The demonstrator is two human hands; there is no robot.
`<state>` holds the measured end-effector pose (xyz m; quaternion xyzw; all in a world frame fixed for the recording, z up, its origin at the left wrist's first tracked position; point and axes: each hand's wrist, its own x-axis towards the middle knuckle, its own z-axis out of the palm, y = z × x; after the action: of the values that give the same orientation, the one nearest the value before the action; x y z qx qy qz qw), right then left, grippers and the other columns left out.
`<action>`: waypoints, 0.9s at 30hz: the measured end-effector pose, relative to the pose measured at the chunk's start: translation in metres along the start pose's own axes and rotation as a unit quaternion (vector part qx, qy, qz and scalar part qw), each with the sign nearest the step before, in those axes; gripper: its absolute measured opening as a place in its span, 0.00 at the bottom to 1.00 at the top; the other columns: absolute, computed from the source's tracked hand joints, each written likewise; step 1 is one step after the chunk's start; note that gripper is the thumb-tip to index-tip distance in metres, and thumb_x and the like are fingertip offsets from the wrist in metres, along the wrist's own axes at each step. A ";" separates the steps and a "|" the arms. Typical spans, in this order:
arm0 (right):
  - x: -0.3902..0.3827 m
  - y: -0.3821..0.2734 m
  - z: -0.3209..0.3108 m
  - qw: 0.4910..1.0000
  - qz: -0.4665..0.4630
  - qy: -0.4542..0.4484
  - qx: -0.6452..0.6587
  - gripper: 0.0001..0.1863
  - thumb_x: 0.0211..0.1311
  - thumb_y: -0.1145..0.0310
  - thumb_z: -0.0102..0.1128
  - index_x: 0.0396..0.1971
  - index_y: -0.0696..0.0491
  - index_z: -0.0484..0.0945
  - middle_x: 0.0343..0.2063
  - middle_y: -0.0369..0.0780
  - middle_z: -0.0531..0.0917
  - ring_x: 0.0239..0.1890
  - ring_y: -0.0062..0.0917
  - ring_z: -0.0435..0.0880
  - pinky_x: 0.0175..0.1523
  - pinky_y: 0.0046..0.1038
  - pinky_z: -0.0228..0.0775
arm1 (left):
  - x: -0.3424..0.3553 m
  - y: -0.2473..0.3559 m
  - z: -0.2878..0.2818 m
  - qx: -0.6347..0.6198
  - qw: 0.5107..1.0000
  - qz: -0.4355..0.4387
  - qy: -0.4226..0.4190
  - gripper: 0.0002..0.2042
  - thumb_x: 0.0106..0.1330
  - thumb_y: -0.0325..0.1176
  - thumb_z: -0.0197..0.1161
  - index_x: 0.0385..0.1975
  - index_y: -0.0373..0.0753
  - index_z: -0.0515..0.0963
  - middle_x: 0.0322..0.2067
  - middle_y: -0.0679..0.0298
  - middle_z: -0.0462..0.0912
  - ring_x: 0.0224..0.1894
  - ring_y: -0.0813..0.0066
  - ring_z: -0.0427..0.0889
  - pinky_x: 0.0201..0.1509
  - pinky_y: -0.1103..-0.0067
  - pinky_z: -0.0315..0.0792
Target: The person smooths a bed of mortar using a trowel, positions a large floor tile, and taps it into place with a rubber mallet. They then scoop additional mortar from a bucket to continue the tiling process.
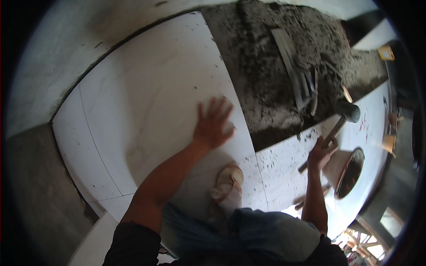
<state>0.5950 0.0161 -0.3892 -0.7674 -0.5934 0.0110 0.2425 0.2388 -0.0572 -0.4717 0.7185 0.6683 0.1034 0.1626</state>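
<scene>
With fingers spread, my left hand is over the large white floor tile, close to its right edge; whether the palm presses on it I cannot tell. My right hand is closed round the handle of a mallet, whose dark head points up and away. The mallet is held above the tiled floor, beside a bucket. Beyond the large tile's right edge lies a bed of dark grey mortar. A long metal trowel rests on that mortar.
A pale wall curves along the far and left sides. Speckled white tiles run to the right, where the bucket stands. My shoe is on the tiles between my arms. A yellow packet lies at the far right.
</scene>
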 end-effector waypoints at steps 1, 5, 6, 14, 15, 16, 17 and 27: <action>-0.002 -0.042 -0.015 0.992 -0.016 -0.061 0.109 0.35 0.64 0.66 0.54 0.66 0.52 0.47 0.40 0.46 0.79 0.41 0.38 0.80 0.46 0.39 0.71 | 0.016 -0.018 -0.018 0.070 0.994 -0.074 -0.024 0.36 0.62 0.58 0.49 0.69 0.50 0.54 0.71 0.58 0.45 0.72 0.50 0.39 0.68 0.42 0.32; -0.016 -0.145 0.038 0.927 -0.110 -0.334 0.132 0.23 0.66 0.68 0.52 0.60 0.53 0.64 0.35 0.44 0.82 0.32 0.30 0.82 0.39 0.34 0.74 | 0.062 -0.118 -0.053 0.172 0.959 -0.223 0.025 0.37 0.65 0.62 0.39 0.71 0.50 0.46 0.72 0.58 0.39 0.73 0.50 0.36 0.68 0.42 0.32; -0.021 -0.207 0.045 0.896 -0.104 -0.395 0.175 0.15 0.66 0.65 0.53 0.50 0.53 0.72 0.37 0.48 0.81 0.36 0.41 0.83 0.42 0.38 0.73 | 0.065 -0.133 -0.060 0.177 0.957 -0.227 0.031 0.37 0.65 0.62 0.39 0.71 0.50 0.46 0.72 0.58 0.39 0.73 0.50 0.36 0.68 0.42 0.32; -0.027 -0.333 0.155 0.848 -0.178 -0.462 0.190 0.17 0.69 0.56 0.47 0.35 0.57 0.63 0.22 0.56 0.79 0.28 0.55 0.79 0.33 0.49 0.71 | 0.082 -0.140 -0.071 0.158 0.938 -0.309 0.023 0.38 0.66 0.61 0.39 0.71 0.46 0.44 0.71 0.56 0.39 0.72 0.49 0.35 0.67 0.42 0.32; -0.028 -0.330 0.161 0.852 -0.195 -0.431 0.225 0.17 0.70 0.56 0.45 0.37 0.57 0.63 0.22 0.57 0.79 0.28 0.55 0.79 0.33 0.50 0.72 | 0.083 -0.141 -0.072 0.158 0.938 -0.309 0.022 0.38 0.66 0.61 0.39 0.71 0.46 0.44 0.71 0.56 0.39 0.72 0.49 0.35 0.67 0.42 0.32; -0.022 -0.329 0.167 0.852 -0.194 -0.431 0.225 0.17 0.70 0.56 0.45 0.37 0.57 0.63 0.22 0.57 0.79 0.28 0.55 0.79 0.33 0.50 0.72 | 0.085 -0.141 -0.072 0.156 0.940 -0.302 0.030 0.38 0.66 0.60 0.41 0.70 0.45 0.45 0.71 0.55 0.40 0.72 0.48 0.36 0.67 0.42 0.33; -0.014 -0.334 0.169 0.843 -0.182 -0.475 0.173 0.17 0.70 0.55 0.44 0.37 0.57 0.62 0.22 0.57 0.79 0.28 0.56 0.79 0.33 0.50 0.71 | 0.085 -0.141 -0.072 0.153 0.942 -0.297 0.037 0.38 0.66 0.59 0.43 0.70 0.43 0.46 0.71 0.54 0.41 0.72 0.47 0.38 0.67 0.41 0.35; -0.012 -0.337 0.155 0.856 -0.209 -0.426 0.203 0.22 0.69 0.52 0.45 0.36 0.60 0.65 0.22 0.59 0.78 0.28 0.57 0.78 0.31 0.49 0.69 | 0.085 -0.153 -0.061 0.174 0.940 -0.279 0.086 0.39 0.65 0.62 0.42 0.70 0.43 0.48 0.71 0.56 0.41 0.72 0.48 0.38 0.66 0.40 0.36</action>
<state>0.2387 0.1215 -0.3994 -0.4789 -0.7701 0.4059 0.1132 0.0825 0.0413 -0.4780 0.5083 0.8612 -0.0024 -0.0004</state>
